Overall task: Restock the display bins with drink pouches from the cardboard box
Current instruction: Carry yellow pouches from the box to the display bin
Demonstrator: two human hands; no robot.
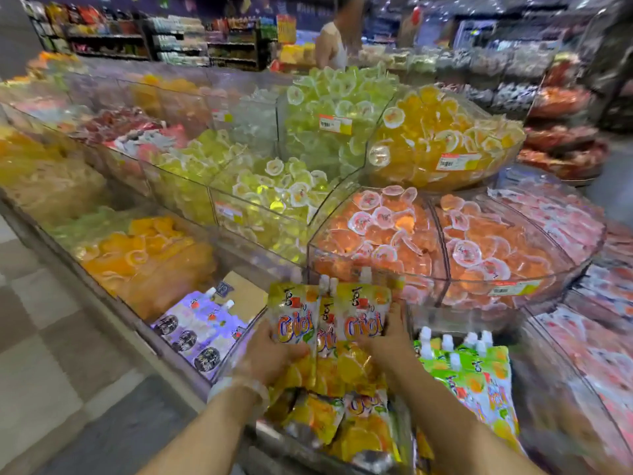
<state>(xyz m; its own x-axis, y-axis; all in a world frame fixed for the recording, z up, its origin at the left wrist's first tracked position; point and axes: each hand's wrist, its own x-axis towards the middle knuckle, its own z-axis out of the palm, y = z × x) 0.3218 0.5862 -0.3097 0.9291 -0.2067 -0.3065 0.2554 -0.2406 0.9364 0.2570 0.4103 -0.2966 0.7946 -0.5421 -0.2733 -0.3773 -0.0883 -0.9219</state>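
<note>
currently both hands grip a fanned stack of orange drink pouches (325,317) above the orange-pouch bin (342,430): left hand (270,351) at one edge, right hand (387,341) at the other. risk: the loose middle pouch slips out, or a spout snags the neighbouring green pouches (472,368).

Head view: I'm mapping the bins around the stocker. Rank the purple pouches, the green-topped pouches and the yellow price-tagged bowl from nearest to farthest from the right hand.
From the right hand:
1. Green-topped pouches, just right.
2. Purple pouches, left, beyond the left hand.
3. Yellow price-tagged bowl, far up on the top tier.
</note>
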